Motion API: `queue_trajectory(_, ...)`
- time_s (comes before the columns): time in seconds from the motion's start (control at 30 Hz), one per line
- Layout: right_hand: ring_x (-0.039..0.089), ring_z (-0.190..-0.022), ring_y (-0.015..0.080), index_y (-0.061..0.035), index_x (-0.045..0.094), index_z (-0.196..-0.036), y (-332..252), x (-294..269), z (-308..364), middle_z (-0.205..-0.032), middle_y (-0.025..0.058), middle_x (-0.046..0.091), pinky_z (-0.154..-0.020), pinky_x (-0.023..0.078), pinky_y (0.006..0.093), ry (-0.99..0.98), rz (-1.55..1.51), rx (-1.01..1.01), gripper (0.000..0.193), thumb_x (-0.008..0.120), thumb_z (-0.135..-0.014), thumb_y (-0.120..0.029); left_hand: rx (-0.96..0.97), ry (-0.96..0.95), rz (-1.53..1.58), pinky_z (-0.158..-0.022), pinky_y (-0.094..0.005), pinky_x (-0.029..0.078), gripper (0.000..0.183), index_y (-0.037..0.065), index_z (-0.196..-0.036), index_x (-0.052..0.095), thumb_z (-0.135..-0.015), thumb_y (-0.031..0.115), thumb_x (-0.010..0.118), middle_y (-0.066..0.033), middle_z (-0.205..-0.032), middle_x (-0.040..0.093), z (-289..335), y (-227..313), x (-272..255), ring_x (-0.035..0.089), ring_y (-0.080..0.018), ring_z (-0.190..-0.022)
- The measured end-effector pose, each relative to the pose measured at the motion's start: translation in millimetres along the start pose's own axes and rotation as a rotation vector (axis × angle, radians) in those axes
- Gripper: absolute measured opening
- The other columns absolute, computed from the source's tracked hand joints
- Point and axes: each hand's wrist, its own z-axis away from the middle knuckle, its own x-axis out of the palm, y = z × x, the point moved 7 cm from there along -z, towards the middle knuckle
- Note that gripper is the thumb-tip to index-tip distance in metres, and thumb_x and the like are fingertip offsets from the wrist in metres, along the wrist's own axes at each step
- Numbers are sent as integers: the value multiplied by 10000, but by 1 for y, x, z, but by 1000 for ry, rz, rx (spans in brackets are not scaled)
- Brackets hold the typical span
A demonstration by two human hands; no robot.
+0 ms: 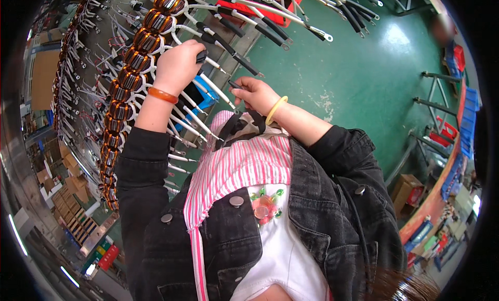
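My left hand (179, 67), half past ten: curled round a black piece (201, 56), eleven o'clock; my right hand (258, 96), twelve: nearly closed, pinching a small dark stub (234, 84); white leads (218, 91) between; copper coils (138, 60), ten o'clock

Leads (217, 88) r wht, tubes (247, 64) blk, apron (244, 163) pink/wht striped.

Green floor (291, 67); blue bins (470, 113), cardboard box (404, 190) at right.
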Motion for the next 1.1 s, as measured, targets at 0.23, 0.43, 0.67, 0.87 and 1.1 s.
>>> queue_trajectory(0.23, 497, -550, 67, -32, 603, -964, -11, -5, 2, -689, 4, 629, -520, 417, 240, 51, -32, -67, 170, 577, -889, -183, 12, 156, 207, -662, -358, 507, 232, 130, -917, 646, -696, 93, 705, -21, -934, 623, 8, -4, -1, 618, -276, -812)
queue_trajectory(0.43, 478, -551, 50, -43, 610, -1012, -8, -12, 6, -700, -13, 622, -513, 395, 215, 91, 32, -43, 182, 561, -903, -180, 27, 171, 250, -663, -352, 507, 216, 128, -918, 643, -712, 104, 704, -24, -935, 626, 10, -4, -2, 619, -277, -810)
queue_trajectory(0.67, 463, -576, 49, -31, 616, -1014, -21, -5, -3, -743, -12, 621, -544, 403, 212, 136, 147, -181, 197, 544, -923, -190, 37, 187, 246, -664, -349, 506, 174, 129, -906, 652, -736, 110, 683, -23, -933, 632, 10, -5, -2, 620, -276, -817)
queue_trajectory(0.87, 521, -573, 155, -36, 647, -965, -22, 0, -8, -745, 57, 607, -566, 436, 290, 291, 63, -378, 309, 483, -945, -299, 7, 116, 255, -734, -336, 504, 182, 98, -957, 652, -776, 88, 658, -61, -986, 639, 10, -4, -3, 617, -283, -894)
queue_trajectory(1.1, 242, -491, 50, -43, 576, -988, -12, 30, -2, -592, -74, 273, -451, 215, 216, -340, -824, 386, 343, 421, -985, -349, 66, 147, 256, -757, -323, 504, 182, 92, -958, 650, -777, 74, 655, -51, -995, 645, 15, -7, -3, 619, -263, -916)
